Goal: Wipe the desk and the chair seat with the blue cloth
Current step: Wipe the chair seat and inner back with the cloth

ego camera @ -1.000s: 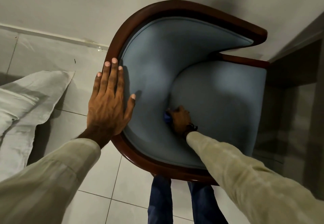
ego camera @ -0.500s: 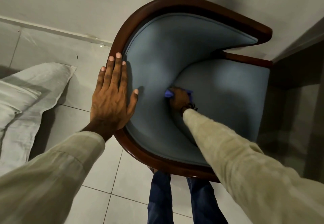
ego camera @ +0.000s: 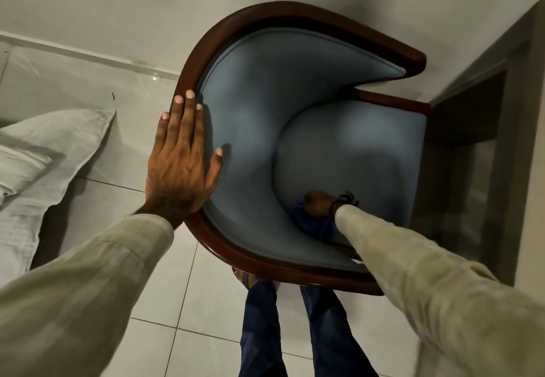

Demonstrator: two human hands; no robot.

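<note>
Right fingers (ego camera: 309,199): mine, closed on blue cloth (ego camera: 317,227) at seat's (ego camera: 354,152) near edge.
Left fingers (ego camera: 188,123): flat, outspread on wooden rim (ego camera: 265,261).
Floor (ego camera: 206,303): pale tile.

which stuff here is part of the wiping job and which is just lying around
In the job:
- blue cloth, under the right hand
- chair seat
- left hand, flat on the chair's wooden rim

Lying about:
- white pillow on the floor
- tiled floor
- dark furniture beside the chair
</note>
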